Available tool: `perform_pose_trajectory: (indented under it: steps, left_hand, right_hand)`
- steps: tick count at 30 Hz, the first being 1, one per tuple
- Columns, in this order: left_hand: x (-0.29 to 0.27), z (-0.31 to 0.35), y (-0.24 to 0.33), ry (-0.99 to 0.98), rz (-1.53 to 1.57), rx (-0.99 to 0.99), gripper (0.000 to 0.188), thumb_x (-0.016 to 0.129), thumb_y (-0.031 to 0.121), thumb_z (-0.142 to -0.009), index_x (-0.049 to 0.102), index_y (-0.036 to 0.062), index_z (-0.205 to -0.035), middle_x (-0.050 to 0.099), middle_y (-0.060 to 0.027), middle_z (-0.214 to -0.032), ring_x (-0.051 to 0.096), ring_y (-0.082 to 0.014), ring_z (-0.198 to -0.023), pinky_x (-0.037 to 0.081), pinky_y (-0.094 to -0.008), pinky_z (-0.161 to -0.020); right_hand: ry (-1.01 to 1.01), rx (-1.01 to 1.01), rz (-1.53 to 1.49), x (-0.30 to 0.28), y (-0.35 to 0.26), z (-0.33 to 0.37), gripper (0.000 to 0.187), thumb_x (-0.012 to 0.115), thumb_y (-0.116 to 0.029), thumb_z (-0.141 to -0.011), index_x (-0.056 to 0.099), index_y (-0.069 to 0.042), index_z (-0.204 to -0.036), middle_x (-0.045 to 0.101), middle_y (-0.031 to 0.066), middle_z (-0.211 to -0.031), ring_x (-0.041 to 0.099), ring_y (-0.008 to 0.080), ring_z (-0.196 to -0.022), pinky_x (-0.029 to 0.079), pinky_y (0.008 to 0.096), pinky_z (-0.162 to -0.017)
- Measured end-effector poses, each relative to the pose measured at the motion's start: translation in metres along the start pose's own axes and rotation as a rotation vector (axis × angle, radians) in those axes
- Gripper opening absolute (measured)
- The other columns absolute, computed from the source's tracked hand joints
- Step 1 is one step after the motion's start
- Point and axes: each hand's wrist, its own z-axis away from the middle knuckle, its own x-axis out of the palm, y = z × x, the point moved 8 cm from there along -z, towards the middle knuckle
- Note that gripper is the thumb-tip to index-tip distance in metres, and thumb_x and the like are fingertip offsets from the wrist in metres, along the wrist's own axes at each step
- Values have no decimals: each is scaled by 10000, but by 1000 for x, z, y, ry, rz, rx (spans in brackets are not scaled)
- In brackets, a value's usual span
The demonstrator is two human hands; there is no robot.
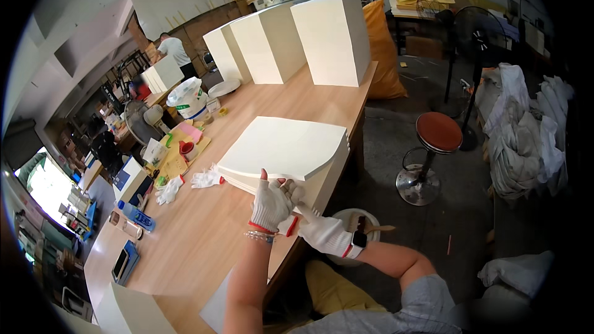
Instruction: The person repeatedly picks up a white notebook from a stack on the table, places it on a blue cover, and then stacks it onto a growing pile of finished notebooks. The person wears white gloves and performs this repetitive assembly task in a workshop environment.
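Note:
My left hand (274,203), in a white knit glove with bare fingertips, is at the near edge of a stack of white paper (284,145). Its thumb points up, apart from the other fingers, and nothing shows in it. Just right of it, my right hand (325,235) wears a similar glove, with a dark-faced watch at the wrist. Its fingers reach toward the left hand's fingers and partly overlap them in view; whether they grip anything is unclear. A small red strip (292,226) lies on the table between the wrists.
Tall white paper stacks (328,40) stand at the table's far end. Spare white gloves (206,177), a bottle (136,216) and a phone (120,265) lie left. A bucket with a brush (371,229) and a red stool (439,132) are right. Another person (175,52) works far left.

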Motion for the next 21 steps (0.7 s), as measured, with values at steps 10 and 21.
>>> perform_pose_trajectory:
  steps: [10, 21]
  left_hand:
    - [-47, -52, 14, 271, 240, 260, 286, 437, 134, -947, 437, -51, -1165, 565, -189, -1163, 606, -347, -1088, 561, -411, -907]
    - [-90, 127, 98, 290, 201, 155, 208, 485, 195, -952, 572, 23, -1029, 682, -95, -853, 673, -201, -667, 569, -255, -521]
  right_hand:
    - [-3, 89, -105, -26, -11, -6, 217, 580, -212, -881, 607, -23, -985, 472, 234, -1338, 643, 354, -653, 540, 427, -606]
    - [-175, 504, -1605, 39, -6, -39, 424, 466, -357, -987, 559, 1, -1195, 646, 159, -1093, 646, 262, -985, 557, 326, -768]
